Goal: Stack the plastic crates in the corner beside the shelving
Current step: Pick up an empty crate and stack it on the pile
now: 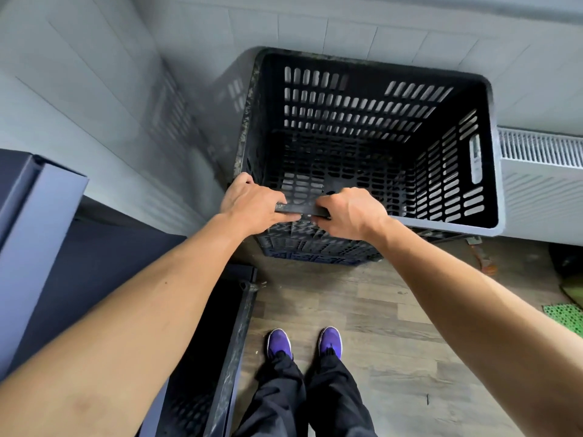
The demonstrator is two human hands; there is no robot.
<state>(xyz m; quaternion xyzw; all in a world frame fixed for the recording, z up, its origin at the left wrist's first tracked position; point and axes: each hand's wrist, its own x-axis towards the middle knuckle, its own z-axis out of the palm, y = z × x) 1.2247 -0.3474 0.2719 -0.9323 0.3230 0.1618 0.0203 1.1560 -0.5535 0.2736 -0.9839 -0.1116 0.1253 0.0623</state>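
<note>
A black slotted plastic crate [441, 171] stands in the wall corner, its open top facing me and empty inside. It rests on at least one more crate [315, 247], whose dark and blue ribbed side shows just below the near rim. My left hand [252, 203] and my right hand [350, 212] both grip the top crate's near rim, close together near its left end, fingers curled over the edge.
Dark metal shelving [38, 197] stands at the left, with another dark frame or crate edge [239, 326] on the floor beside my feet. A white radiator [542, 165] runs along the right wall. A green mat [564, 316] lies on the wood floor at the right.
</note>
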